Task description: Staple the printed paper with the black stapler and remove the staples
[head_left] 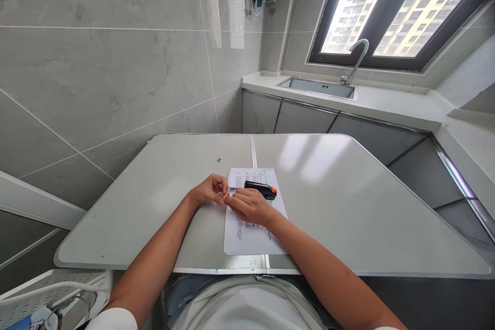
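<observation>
A printed sheet of paper (251, 232) lies on the white folding table (348, 206) in front of me. On its top end rests a black stapler with an orange tip (262, 189). My left hand (209, 191) is curled in a pinch at the paper's upper left corner. My right hand (249, 205) lies on the paper with its fingers bent, fingertips meeting those of the left hand. What the fingers pinch is too small to make out.
A tiny metal piece (219, 160), perhaps a staple, lies on the table beyond my hands. A counter with a sink (319, 87) and a tap (358, 59) runs under the window at the back right. A white wire basket (46, 296) stands at lower left.
</observation>
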{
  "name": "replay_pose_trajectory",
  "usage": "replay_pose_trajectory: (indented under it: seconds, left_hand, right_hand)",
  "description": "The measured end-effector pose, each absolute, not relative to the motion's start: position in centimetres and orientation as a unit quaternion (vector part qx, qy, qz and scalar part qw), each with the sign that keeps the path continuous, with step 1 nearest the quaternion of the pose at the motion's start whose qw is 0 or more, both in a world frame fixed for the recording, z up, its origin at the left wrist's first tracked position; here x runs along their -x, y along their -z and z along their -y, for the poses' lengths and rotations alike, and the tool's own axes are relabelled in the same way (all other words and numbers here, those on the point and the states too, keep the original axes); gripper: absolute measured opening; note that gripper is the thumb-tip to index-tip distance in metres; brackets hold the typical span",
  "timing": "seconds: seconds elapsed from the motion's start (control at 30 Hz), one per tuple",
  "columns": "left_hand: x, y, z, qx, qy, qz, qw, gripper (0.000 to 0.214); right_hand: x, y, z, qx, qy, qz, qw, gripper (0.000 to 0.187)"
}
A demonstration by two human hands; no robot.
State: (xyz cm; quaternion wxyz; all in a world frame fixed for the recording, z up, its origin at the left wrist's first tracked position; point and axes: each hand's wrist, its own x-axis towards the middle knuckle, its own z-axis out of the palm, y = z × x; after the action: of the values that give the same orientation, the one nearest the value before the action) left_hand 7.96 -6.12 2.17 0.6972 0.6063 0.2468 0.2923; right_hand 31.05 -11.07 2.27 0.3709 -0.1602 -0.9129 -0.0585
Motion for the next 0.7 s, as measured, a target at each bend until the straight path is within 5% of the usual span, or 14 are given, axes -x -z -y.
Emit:
replay_pose_trajectory:
  seconds: [0.53, 0.7]
  left_hand:
    - [-8.3, -1.8, 5.7, -0.578, -0.396, -0.281, 0.655, 0.038]
    - [-8.3, -1.9, 5.4, -0.535, -0.475, -0.329, 0.616, 0.039]
  right_hand:
    - [-32.3, -2.1, 10.3, 0.171, 0.084, 0.907, 0.377, 0.018]
    - [-36.4, -2.8, 7.8, 0.305, 0.076, 0.857, 0.408, 0.012]
